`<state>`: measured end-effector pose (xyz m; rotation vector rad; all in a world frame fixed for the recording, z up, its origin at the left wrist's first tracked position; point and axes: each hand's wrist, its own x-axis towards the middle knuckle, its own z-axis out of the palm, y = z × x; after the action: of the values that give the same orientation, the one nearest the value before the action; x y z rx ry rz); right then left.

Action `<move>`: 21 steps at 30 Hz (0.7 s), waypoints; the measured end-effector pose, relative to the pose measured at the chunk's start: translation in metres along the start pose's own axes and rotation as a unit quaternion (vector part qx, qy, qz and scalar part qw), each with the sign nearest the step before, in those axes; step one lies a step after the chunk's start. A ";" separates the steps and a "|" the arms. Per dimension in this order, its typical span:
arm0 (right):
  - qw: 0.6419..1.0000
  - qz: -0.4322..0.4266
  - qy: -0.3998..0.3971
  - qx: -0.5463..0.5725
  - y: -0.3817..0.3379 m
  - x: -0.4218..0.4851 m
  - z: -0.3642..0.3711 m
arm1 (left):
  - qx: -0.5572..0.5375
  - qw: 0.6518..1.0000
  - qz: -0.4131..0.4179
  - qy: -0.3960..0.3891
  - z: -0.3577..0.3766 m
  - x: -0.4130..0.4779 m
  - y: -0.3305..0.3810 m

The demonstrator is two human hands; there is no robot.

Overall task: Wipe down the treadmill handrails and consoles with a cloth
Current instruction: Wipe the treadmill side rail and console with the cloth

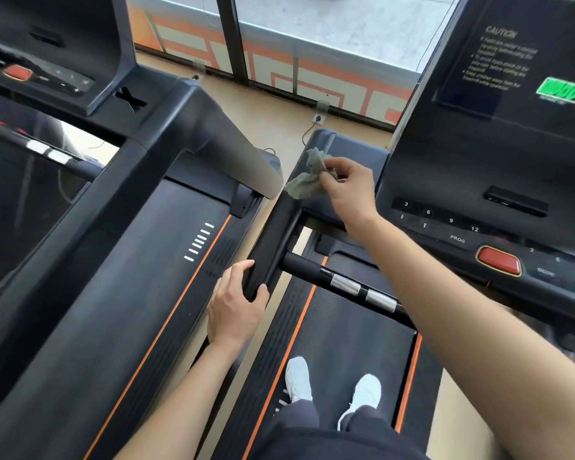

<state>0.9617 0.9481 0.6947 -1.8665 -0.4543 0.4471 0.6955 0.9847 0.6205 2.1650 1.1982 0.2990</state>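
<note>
The cloth (307, 180) hangs crumpled from the right hand (349, 190), whose thumb and curled fingertips pinch one bunched corner. The rest droops free over the front end of the black handrail (273, 234), close to the console's (478, 161) near-left corner; whether it touches the rail there I cannot tell. The left hand (236, 307) is wrapped around the rail's near end, fingers curled over the top and thumb along the inner side. The cloth looks thin, soft and very light, so it will fold and slide rather than push back. Held by a corner like this, it would probably only flick at the surface. Gathering it into a pad under the palm and fingers should give firmer contact along the rail. The rail itself is rigid, fixed and smooth, and should take firm pressure. The console calls for a lighter touch around the number keys and the red button (498, 260) — a trailing edge could snag on the crossbar (346, 283) below.
</note>
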 end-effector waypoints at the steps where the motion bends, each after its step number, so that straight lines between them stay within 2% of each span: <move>1: 0.998 -0.025 0.005 -0.049 0.003 0.002 0.002 | -0.001 1.000 0.000 0.000 0.000 0.000 0.000; 4: 0.973 -0.109 -0.048 -0.197 0.019 -0.006 0.018 | 0.001 1.000 -0.001 0.000 0.000 0.000 0.000; 6: 0.936 -0.179 -0.089 -0.291 0.038 -0.022 0.033 | -0.003 1.000 -0.004 0.001 -0.001 -0.001 0.000; 8: 0.918 -0.208 -0.094 -0.325 0.056 -0.041 0.041 | -0.006 1.000 -0.001 0.004 0.000 0.000 0.000; 11: 0.936 -0.146 -0.107 -0.301 0.066 -0.063 0.037 | -0.006 1.000 0.006 0.007 0.000 0.001 0.001; 14: 0.933 -0.064 -0.150 -0.322 0.071 -0.069 0.019 | -0.007 1.000 0.009 0.011 0.001 0.001 0.001; 16: 0.942 -0.039 -0.128 -0.309 0.072 -0.070 0.003 | -0.007 1.000 0.010 0.014 0.001 0.000 0.002; 19: 0.953 -0.059 -0.067 -0.288 0.073 -0.074 -0.012 | -0.002 1.000 0.008 0.019 0.001 -0.001 0.003; 21: 0.951 -0.100 -0.077 -0.283 0.074 -0.084 -0.010 | 0.002 1.000 0.005 0.024 0.002 -0.001 0.005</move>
<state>0.9023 0.8738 0.6352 -2.3113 -0.9467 0.3455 0.6993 0.9812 0.6225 2.1796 1.2153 0.3541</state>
